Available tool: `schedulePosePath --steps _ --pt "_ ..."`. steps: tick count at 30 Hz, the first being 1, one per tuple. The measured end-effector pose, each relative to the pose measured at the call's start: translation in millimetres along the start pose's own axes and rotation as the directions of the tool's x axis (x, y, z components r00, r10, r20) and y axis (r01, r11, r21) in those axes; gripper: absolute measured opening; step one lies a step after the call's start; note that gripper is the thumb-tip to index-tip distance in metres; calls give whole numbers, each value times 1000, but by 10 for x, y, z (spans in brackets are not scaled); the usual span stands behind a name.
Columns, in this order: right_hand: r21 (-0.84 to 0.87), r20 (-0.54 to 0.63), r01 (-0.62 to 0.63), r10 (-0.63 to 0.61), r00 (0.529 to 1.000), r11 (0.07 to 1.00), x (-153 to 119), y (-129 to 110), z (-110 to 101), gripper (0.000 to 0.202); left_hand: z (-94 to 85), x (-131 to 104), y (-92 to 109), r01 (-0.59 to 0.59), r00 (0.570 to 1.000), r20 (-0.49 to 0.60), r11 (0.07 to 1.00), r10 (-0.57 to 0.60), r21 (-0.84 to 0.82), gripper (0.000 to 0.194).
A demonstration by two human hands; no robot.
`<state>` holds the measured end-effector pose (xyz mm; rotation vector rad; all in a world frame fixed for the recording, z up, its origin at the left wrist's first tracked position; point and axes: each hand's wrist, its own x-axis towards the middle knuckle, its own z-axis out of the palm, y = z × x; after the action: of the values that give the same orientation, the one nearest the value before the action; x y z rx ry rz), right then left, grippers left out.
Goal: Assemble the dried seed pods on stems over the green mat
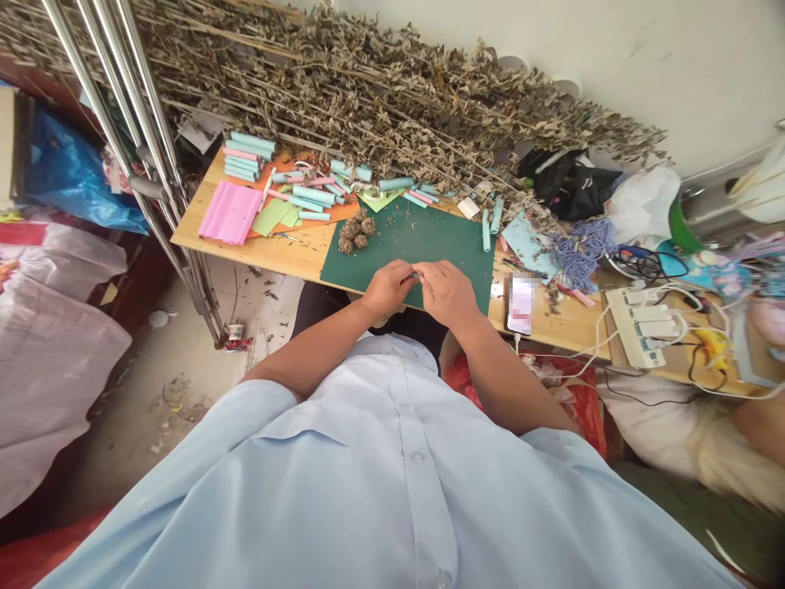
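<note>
Both hands meet over the front edge of a dark green mat [429,237]. My left hand [390,286] has its fingers curled, with the fingertips pressed together. My right hand [447,290] is closed in the same way, touching the left. Something small and greyish shows between the fingertips, too hidden to make out. Behind my left hand, a cluster of brown balls [356,231] sits on the mat, with small crumbs scattered near it. Rolled blue papers [314,195] and pink ones lie beyond the balls, on orange and green sheets.
Dried leafy stalks [368,82] are heaped along the back. Metal poles [132,98] stand at the left beside a folded pink sheet [231,213]. On the right are a phone [522,304] on a cable, purple string [582,249] and a power strip [634,327].
</note>
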<state>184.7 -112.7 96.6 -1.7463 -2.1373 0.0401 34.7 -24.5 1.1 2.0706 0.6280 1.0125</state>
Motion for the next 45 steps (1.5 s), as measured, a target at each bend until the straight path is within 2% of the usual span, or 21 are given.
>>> schedulePosePath --steps 8,11,13,15,19,21,24,28,37,41,45 --pt "13 -9 -41 41 999 999 -6 -55 -9 33 -18 5 26 14 1000 12 1000 -14 7 22" --pt "113 -120 -102 116 986 988 -22 -33 -24 28 -25 6 25 16 1000 10 1000 -16 -13 21" --pt "178 -223 -161 200 954 971 -59 28 2 24 -26 9 23 19 1000 6 1000 -18 -18 20" --pt "220 -271 -220 276 922 950 -121 118 79 20 -23 12 21 24 1000 -7 1000 -25 -16 19" --pt "276 -160 -296 347 924 915 -277 275 339 20 -12 14 20 55 998 -27 998 -55 0 17" --pt "265 -113 -309 347 931 914 -333 295 460 26 -10 12 20 63 998 -26 998 -63 10 17" --pt "182 -108 -292 314 943 939 -360 259 571 29 -11 8 16 62 998 -22 998 -61 20 17" --pt "95 -139 -265 277 951 959 -337 178 618 29 -13 1 6 61 998 -26 998 -61 16 16" --pt "35 -145 -266 269 952 963 -305 114 735 22 5 -4 -40 46 999 -30 998 -46 29 16" --pt "169 -200 -296 327 924 940 -264 149 705 31 11 2 -46 52 998 -28 998 -51 36 16" --pt "330 -327 -271 379 866 904 -184 119 512 33 0 11 -29 34 999 -30 999 -33 19 16"
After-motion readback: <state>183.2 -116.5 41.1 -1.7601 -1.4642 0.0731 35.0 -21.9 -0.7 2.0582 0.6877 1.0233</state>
